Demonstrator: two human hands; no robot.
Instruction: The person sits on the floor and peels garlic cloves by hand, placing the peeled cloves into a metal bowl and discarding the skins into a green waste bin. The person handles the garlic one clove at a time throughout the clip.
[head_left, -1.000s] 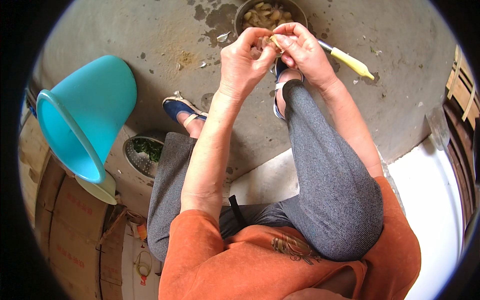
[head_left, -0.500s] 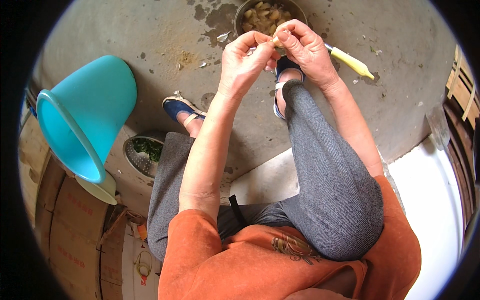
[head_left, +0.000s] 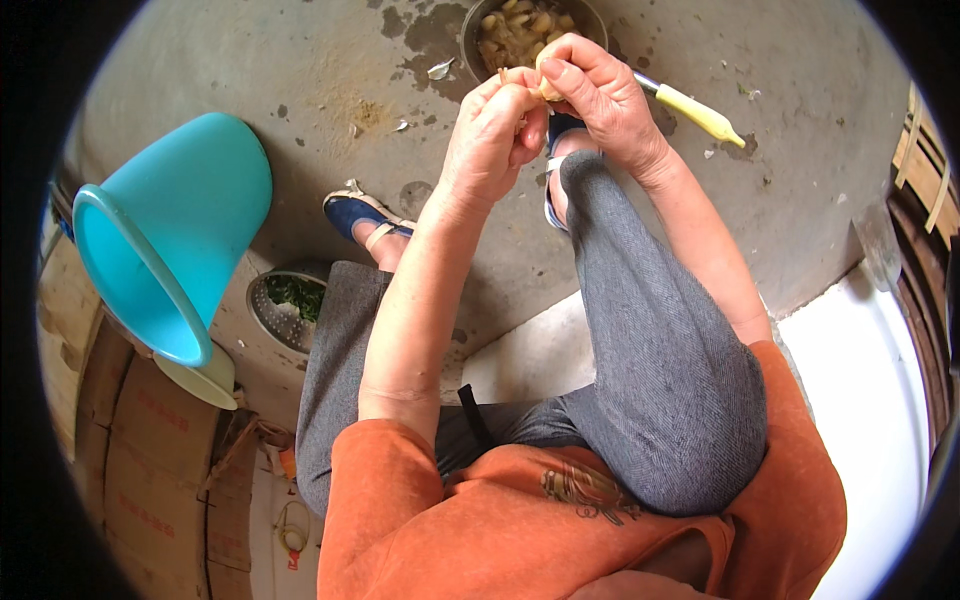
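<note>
Both my hands meet just in front of a metal bowl [head_left: 468, 50] holding pale garlic cloves [head_left: 513, 32]. Pinched between their fingertips is a small garlic clove [head_left: 548, 91], partly covered by the fingers. My left hand [head_left: 490, 140] is closed, thumb and fingers pressed together at the clove's left side. Curled around its right side is my right hand [head_left: 612, 112], also closed. Beyond the right hand lies a tool with a yellow handle [head_left: 702, 116] and a thin metal part, its far end hidden behind that hand.
A tall turquoise bucket [head_left: 205, 180] lies tipped at the left, above a pale green basin [head_left: 205, 380]. A colander [head_left: 268, 318] with green leaves sits beside my left leg. Scraps of white skin [head_left: 440, 70] and wet spots dot the concrete floor. Cardboard boxes [head_left: 150, 490] stand lower left.
My left hand has turned, its fingers folding in closer to the clove. The right hand has shifted slightly left and stays on the clove.
</note>
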